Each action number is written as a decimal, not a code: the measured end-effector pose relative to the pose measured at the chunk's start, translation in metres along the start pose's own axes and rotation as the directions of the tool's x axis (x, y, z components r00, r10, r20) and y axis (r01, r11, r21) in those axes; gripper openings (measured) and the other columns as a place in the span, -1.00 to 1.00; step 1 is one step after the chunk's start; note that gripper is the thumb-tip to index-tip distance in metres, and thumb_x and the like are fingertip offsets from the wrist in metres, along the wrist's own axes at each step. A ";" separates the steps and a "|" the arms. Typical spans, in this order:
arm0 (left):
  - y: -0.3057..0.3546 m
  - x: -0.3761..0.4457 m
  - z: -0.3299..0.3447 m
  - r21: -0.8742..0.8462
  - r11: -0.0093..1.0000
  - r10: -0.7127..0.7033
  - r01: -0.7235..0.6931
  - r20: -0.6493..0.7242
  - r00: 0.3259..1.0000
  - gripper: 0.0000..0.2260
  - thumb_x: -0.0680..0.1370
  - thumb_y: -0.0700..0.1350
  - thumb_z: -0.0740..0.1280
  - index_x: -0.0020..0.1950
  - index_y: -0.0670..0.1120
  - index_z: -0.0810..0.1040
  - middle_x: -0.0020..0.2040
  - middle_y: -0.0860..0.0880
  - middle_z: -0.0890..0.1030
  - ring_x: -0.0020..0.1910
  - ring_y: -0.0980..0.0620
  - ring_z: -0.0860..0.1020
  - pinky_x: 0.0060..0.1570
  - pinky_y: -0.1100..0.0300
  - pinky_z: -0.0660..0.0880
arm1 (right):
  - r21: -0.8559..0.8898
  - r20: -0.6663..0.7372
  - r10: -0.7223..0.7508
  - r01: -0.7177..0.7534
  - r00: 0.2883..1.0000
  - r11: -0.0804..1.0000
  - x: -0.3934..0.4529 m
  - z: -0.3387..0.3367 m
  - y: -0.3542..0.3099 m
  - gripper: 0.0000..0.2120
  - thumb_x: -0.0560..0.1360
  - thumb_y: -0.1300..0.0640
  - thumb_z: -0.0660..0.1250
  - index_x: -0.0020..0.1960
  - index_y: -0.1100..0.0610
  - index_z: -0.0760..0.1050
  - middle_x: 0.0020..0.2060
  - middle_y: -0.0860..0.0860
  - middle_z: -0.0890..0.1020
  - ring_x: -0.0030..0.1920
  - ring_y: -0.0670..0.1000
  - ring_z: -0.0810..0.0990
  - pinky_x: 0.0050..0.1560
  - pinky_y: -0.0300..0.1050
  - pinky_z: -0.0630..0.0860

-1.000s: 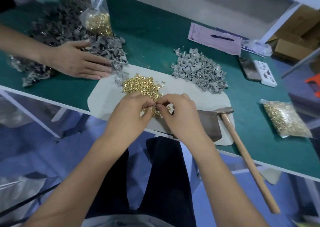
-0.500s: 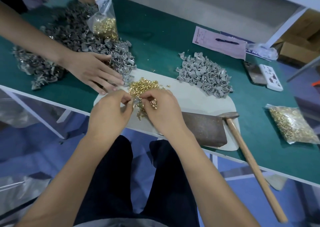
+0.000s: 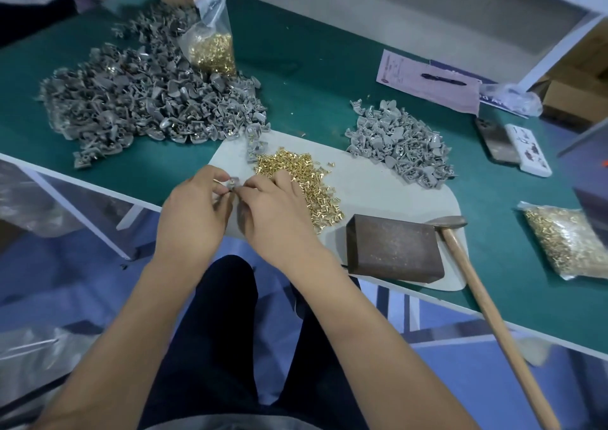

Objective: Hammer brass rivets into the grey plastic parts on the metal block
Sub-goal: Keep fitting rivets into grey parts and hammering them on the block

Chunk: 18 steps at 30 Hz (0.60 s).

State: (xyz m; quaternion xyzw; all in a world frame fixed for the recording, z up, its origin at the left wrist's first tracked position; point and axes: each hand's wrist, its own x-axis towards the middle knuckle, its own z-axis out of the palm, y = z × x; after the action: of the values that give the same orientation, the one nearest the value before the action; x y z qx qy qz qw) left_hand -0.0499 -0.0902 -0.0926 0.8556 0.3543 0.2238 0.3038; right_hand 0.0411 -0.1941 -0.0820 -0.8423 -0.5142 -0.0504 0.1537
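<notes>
one part in hand, hundreds waiting

left hand (image 3: 194, 219) and right hand (image 3: 273, 212) pinch one grey plastic part (image 3: 233, 184) between their fingertips, above the pad's (image 3: 378, 183) near-left edge; seemingly seating a rivet. nothing lies on the metal block (image 3: 393, 245), and the hammer (image 3: 473, 285) rests untouched just right of it. loose brass rivets (image 3: 296, 179) heaped on the pad. small grey pile (image 3: 401, 143) far right; big pile (image 3: 141, 101) far left, some showing brass, likely done. rivet bag (image 3: 210, 45) stands open far left; second bag (image 3: 566, 242) lies right, closure unclear.
</notes>
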 end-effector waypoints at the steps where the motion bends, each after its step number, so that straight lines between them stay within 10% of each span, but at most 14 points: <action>1: 0.000 0.000 0.000 0.006 1.000 0.006 -0.006 -0.001 1.000 -0.76 0.57 -0.18 0.37 0.22 -0.04 0.51 0.04 0.01 0.67 -0.06 -0.10 0.60 -0.10 0.00 0.52 | -0.001 0.001 0.008 -0.008 1.000 1.000 0.002 0.001 -0.001 -0.72 0.60 0.10 0.25 0.26 0.04 0.61 0.11 -0.06 0.60 0.10 0.13 0.36 0.11 0.00 0.33; 8: 0.013 -0.010 0.005 0.047 0.995 0.092 -0.089 -0.059 0.994 -0.72 0.56 -0.14 0.38 0.26 -0.06 0.50 0.16 -0.06 0.53 0.09 -0.14 0.51 0.04 -0.07 0.49 | 0.005 0.024 0.100 -0.100 0.995 0.995 0.001 -0.015 0.016 -0.63 0.55 0.06 0.33 0.35 0.04 0.57 0.19 -0.03 0.60 0.19 0.12 0.36 0.19 0.03 0.34; 18: 0.039 -0.019 0.019 -0.028 0.973 0.228 -0.230 0.315 0.922 -0.62 0.46 0.21 0.44 0.22 0.14 0.54 -0.05 0.16 0.48 -0.11 0.15 0.47 -0.06 0.08 0.51 | 0.067 -0.047 0.352 -0.349 0.935 0.935 -0.045 -0.066 0.084 -0.74 0.63 0.13 0.23 0.20 0.03 0.65 0.04 0.00 0.68 0.10 0.12 0.48 0.18 0.12 0.45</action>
State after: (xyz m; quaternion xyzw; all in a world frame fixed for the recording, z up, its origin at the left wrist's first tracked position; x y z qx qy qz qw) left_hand -0.0325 -0.1331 -0.0826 0.9172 0.1997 0.1164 0.3244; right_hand 0.0991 -0.2889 -0.0481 -0.9139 -0.3523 -0.0318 0.1992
